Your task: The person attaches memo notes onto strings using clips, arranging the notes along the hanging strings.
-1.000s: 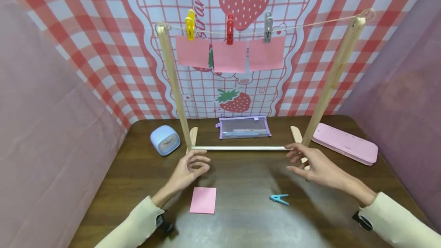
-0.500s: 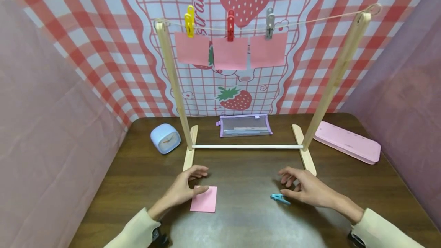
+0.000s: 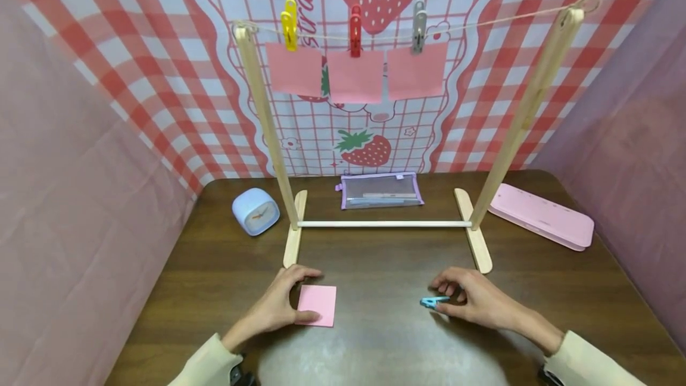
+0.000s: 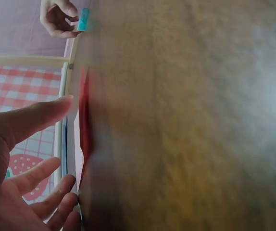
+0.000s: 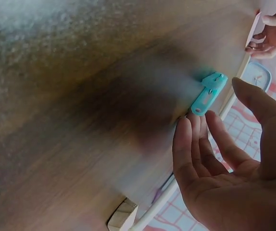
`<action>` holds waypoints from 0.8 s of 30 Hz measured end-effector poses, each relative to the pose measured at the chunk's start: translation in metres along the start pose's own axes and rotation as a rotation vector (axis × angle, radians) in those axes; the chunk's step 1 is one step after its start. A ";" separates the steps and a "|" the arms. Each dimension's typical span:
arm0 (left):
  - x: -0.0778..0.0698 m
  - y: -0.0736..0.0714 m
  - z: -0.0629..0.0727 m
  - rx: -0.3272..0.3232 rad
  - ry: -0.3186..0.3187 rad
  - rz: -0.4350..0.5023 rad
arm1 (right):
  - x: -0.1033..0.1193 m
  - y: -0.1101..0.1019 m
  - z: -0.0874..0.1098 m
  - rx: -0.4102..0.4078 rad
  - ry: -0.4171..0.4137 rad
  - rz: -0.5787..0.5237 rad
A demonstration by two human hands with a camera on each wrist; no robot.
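A pink sticky-note pad lies on the table. My left hand spans its left side with thumb and fingers apart; in the head view the thumb overlaps the pad's lower left part. In the left wrist view the pad is edge-on, and no firm grip shows. Over to the right lies a light-blue clothespin. My right hand is at it, the thumb close to its handle end. In the right wrist view the fingers reach the clothespin, while the thumb stays apart from it.
A wooden frame stands behind the hands. On its string hang three pink notes, held by yellow, red and grey clips. A blue clock, a mesh pencil pouch and a pink case sit toward the back.
Both hands have come back from the frame's base toward the near side of the table. The left has come down to the pad, the right to the clothespin.
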State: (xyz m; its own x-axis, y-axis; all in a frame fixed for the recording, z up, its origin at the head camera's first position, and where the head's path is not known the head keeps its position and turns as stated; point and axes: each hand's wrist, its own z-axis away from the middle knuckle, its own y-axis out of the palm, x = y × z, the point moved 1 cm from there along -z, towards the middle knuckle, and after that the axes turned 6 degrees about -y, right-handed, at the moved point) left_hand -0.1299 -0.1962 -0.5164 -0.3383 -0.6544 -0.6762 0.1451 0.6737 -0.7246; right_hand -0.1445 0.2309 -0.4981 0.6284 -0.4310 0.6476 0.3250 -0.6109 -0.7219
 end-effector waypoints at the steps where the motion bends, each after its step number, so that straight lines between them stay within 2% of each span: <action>1: 0.001 0.001 0.001 -0.005 0.007 -0.011 | 0.000 0.000 0.000 0.000 -0.005 0.005; 5: 0.001 0.002 0.003 -0.007 0.007 -0.063 | -0.002 0.001 0.002 -0.001 -0.019 0.036; 7: -0.004 0.001 0.002 0.005 -0.004 -0.096 | -0.002 0.000 0.004 0.000 -0.022 0.054; 10: -0.006 0.001 0.001 0.013 -0.011 -0.108 | -0.002 -0.002 0.005 0.008 -0.021 0.068; 24: -0.007 -0.001 0.001 0.049 -0.095 -0.009 | -0.007 -0.005 0.008 0.020 -0.008 0.027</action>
State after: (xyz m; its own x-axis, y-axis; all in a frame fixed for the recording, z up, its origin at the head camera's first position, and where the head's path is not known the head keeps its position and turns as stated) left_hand -0.1270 -0.1920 -0.5111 -0.2505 -0.6915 -0.6775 0.1881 0.6517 -0.7348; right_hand -0.1445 0.2425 -0.5007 0.6426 -0.4420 0.6259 0.3216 -0.5859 -0.7439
